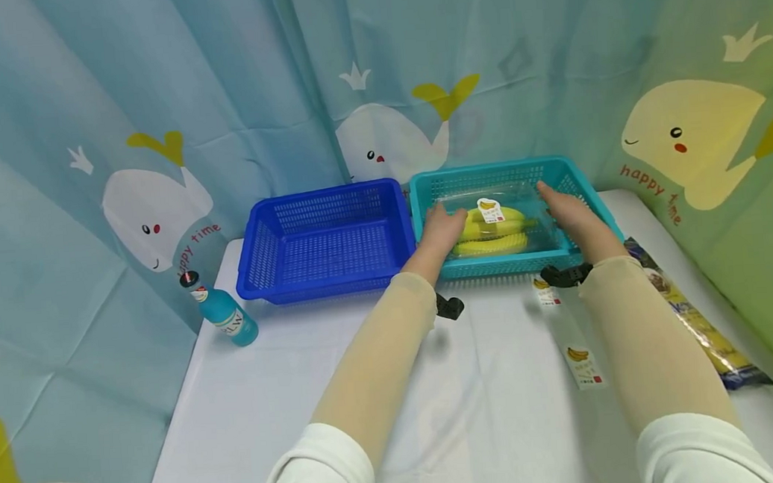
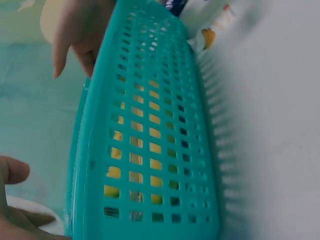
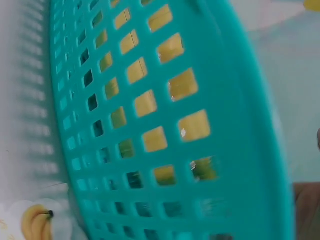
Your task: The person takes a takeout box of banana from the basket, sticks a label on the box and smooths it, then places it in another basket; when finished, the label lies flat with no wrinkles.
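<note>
Both hands, left hand [image 1: 444, 226] and right hand [image 1: 567, 210], rest with relaxed fingers on the clear-wrapped yellow banana pack [image 1: 493, 230], already lying inside the teal perforated plastic basket [image 1: 591, 190], far right; release seemingly remains.

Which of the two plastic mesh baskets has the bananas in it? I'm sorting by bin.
The teal plastic mesh basket, on the right. Both hands reach into it at the wrapped yellow bananas; the dark blue plastic mesh basket beside it has none.

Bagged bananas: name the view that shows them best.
The head view: the bagged bananas lie whole in the teal basket between both hands, label visible. Both wrist views show only yellow patches through the basket's holes.
</note>
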`<state>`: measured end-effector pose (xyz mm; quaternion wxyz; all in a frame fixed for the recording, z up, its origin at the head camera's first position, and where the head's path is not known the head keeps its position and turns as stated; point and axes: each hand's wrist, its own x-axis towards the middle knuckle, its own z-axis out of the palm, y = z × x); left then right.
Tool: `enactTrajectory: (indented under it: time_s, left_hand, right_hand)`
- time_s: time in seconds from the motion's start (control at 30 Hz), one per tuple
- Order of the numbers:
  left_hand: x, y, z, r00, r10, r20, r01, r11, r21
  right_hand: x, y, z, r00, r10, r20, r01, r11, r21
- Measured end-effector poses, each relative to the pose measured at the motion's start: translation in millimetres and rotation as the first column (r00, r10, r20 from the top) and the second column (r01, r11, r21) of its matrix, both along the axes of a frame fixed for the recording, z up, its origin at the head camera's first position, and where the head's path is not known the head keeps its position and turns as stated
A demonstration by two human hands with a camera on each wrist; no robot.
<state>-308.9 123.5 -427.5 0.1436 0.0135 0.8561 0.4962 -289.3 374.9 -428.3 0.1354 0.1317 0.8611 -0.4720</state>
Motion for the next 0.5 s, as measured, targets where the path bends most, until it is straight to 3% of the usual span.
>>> enactTrajectory:
  time_s: [0.07,0.13,0.27,0.4,0.5]
  left_hand:
    - [2.7,-4,1.5,0.995,-0.067,-0.080,0.064,0.997,-0.036]
    - [6.1,-10,4.6,0.977,-0.155,-0.148,0.143,0.986,-0.088]
    - [14.0,-26,12.8,0.917,-0.325,-0.229,0.281,0.938,-0.204]
    - [22.5,-47,19.5,0.872,-0.420,-0.253,0.333,0.886,-0.323]
    - [30.9,-62,23.3,0.858,-0.442,-0.261,0.326,0.862,-0.389]
  right_hand:
    - [1.5,-2,6.0,1.000,0.000,-0.018,0.002,0.995,0.099]
    - [4.1,-5,13.0,0.998,0.014,-0.064,-0.002,0.982,0.191]
    - [16.9,-15,25.5,0.985,0.076,-0.156,-0.027,0.955,0.296]
    - [36.1,-27,34.3,0.968,0.132,-0.214,-0.057,0.944,0.324]
    - [51.4,-39,38.5,0.948,0.178,-0.264,-0.085,0.941,0.328]
